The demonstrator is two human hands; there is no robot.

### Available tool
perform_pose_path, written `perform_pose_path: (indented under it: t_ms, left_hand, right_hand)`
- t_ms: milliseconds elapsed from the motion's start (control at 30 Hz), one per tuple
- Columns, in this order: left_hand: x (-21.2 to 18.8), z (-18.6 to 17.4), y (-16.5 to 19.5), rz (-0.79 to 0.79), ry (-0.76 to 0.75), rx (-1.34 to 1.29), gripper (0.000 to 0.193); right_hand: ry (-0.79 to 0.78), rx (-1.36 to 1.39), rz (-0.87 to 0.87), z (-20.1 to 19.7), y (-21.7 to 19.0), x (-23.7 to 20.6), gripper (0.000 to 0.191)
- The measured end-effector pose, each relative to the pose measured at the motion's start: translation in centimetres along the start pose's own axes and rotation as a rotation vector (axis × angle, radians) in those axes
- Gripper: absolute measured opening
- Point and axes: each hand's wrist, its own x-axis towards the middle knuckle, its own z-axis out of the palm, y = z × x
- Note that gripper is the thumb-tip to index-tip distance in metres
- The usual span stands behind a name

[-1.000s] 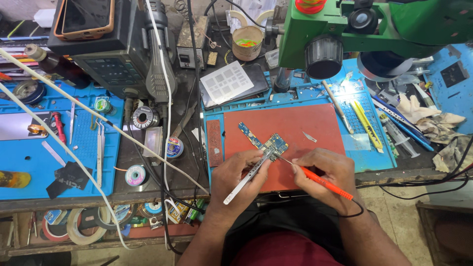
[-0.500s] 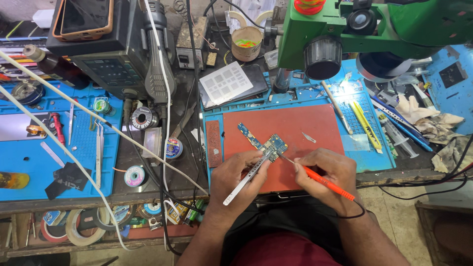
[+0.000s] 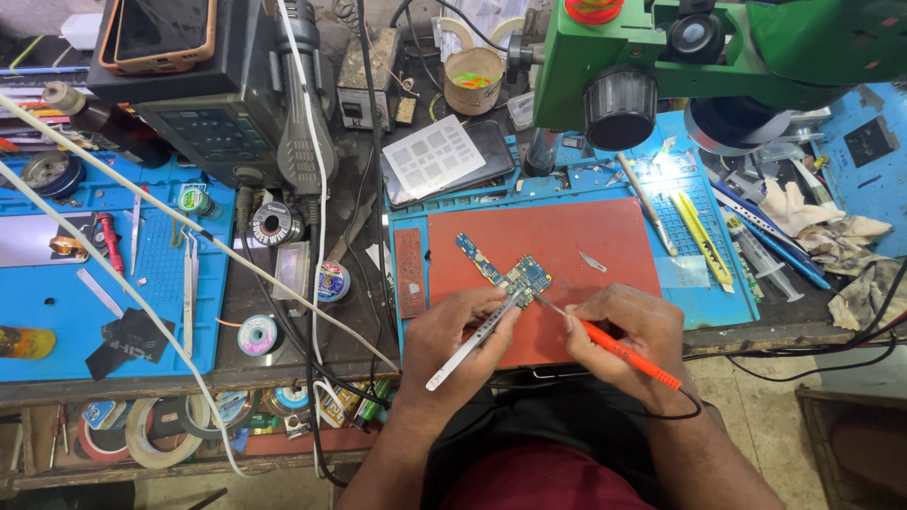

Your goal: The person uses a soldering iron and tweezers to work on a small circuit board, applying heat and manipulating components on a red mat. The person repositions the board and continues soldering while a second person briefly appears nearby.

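Nothing has shifted much over the last second: both hands hold the same poses over the red mat (image 3: 567,236), and the circuit board (image 3: 510,274) lies where it lay, with only the tool tips nudged slightly.

At the far left of the desk (image 3: 775,335) a blue mat (image 3: 161,283) carries loose tweezers (image 3: 189,283), a small red-handled tool (image 3: 109,241) and a spool of solder wire (image 3: 257,334). Behind it stands a grey soldering station (image 3: 217,104) with a phone in an orange case (image 3: 156,33) lying on top. White cables (image 3: 142,203) cross this side diagonally, and rolls of tape (image 3: 156,430) sit on the shelf below the desk edge.

The left hand (image 3: 453,345) is closed around silver tweezers (image 3: 472,340), whose tips reach up to the board's lower edge. The board, narrow and blue-green, lies slanted on the red mat, near its middle. A metal stencil plate (image 3: 436,156) rests on a dark phone behind the mat.

The right hand (image 3: 628,331) grips an orange-handled soldering iron (image 3: 628,354) like a pen, its thin tip touching or just beside the board's right end; a black cord trails from the handle toward the person's wrist. Above hangs a green microscope (image 3: 718,57), and further right lie yellow and blue tools (image 3: 704,236) and crumpled cloths (image 3: 831,227).
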Motion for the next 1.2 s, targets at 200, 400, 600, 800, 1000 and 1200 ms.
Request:
perform_pose_path:
  t_ms: [200, 400, 600, 800, 1000, 1200]
  left_hand:
    - [-0.03, 0.12, -0.02, -0.027, 0.005, 0.001, 0.028]
    - [-0.03, 0.18, -0.07, -0.005, 0.008, 0.02, 0.028]
    - [-0.01, 0.07, -0.25, 0.049, -0.02, 0.031, 0.03]
    - [-0.02, 0.07, -0.28, 0.055, -0.029, 0.026, 0.031]
    - [0.0, 0.11, -0.36, 0.055, -0.03, 0.036, 0.032]
    - [-0.07, 0.21, -0.34, 0.048, -0.005, 0.037, 0.032]
  right_hand:
    - [0.011, 0.001, -0.03, -0.01, 0.1, -0.13, 0.008]
    - [0.022, 0.015, -0.037, 0.03, 0.07, -0.24, 0.01]
    - [0.023, 0.001, -0.056, -0.05, 0.12, -0.22, 0.01]
    - [0.031, -0.001, -0.075, 0.02, 0.14, -0.22, 0.011]
    - [0.024, -0.015, -0.074, 0.02, 0.11, -0.23, 0.011]
    - [0.023, -0.031, -0.083, 0.1, 0.09, -0.23, 0.011]
